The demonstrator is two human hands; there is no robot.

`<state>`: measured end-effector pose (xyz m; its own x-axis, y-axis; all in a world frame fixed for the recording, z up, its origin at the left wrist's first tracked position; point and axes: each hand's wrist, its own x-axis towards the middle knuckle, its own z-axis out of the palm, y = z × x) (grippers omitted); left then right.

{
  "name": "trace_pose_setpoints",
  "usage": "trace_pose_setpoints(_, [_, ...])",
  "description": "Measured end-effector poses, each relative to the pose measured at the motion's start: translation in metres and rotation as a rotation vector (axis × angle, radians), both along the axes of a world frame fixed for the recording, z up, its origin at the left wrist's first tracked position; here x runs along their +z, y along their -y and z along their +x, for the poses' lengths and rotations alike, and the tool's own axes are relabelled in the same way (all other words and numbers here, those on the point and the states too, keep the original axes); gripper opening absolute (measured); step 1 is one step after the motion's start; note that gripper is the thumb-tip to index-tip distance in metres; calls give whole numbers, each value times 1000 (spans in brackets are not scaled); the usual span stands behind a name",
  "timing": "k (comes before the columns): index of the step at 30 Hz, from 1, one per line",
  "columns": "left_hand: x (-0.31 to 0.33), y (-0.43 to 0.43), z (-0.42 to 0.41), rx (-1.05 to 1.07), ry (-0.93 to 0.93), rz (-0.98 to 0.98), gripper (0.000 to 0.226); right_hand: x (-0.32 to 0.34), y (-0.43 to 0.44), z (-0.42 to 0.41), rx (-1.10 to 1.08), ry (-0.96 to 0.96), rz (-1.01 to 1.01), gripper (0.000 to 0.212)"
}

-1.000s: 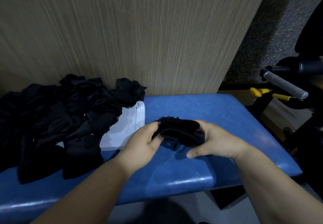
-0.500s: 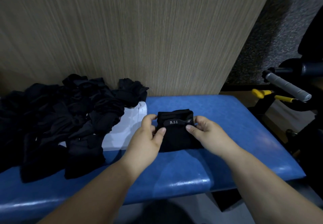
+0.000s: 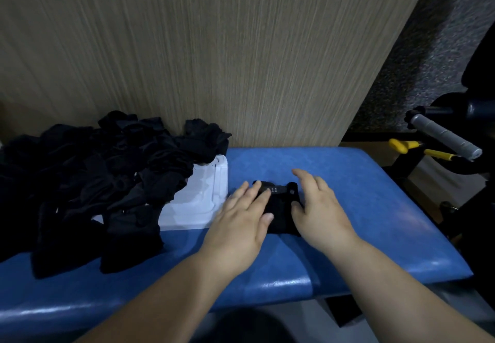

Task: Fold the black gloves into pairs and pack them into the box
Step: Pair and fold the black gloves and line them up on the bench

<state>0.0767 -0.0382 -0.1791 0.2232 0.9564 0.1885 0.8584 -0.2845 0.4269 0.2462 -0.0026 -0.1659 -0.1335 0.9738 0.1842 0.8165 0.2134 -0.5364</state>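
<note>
Blue padded counter (image 3: 375, 208) against a wood-grain wall (image 3: 241, 48). The folded glove pair (image 3: 281, 216) lies mid-counter — left grip (image 3: 241, 225) and right grip (image 3: 318, 208), fingers straight and wide, rest on it. Loose gloves (image 3: 93, 176) cover the white box (image 3: 198, 203) at left.

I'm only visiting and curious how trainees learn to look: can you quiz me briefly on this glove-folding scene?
1. True or false: the left hand and the right hand both lie straight-fingered at the folded gloves.
2. The bench padding is: A red, B blue, C green?
3. On which side of the folded gloves does the white box sit?
Key: 1 true; 2 B; 3 the person's left, partly under the glove pile.
</note>
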Motion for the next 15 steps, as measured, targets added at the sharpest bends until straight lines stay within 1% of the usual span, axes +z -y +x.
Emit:
trace_pose_setpoints(2, [-1,0,0,0,-63,-19,53,-1,-2,0,120,64,115,58])
trace_pose_setpoints(3, [-2,0,0,1,-87,-25,53,-3,-4,1,179,98,131,56])
trace_pose_setpoints(4, [-2,0,0,3,-103,-30,53,-4,-4,0,223,131,118,55])
trace_pose_setpoints(6, [-2,1,-1,7,-131,-39,54,-6,-5,0,275,189,30,51])
trace_pose_setpoints(10, [-4,0,0,19,-207,-35,56,-9,-6,0,282,262,-125,52])
trace_pose_setpoints(15, [-3,2,3,35,-249,-28,56,-11,-5,-3,258,287,-160,51])
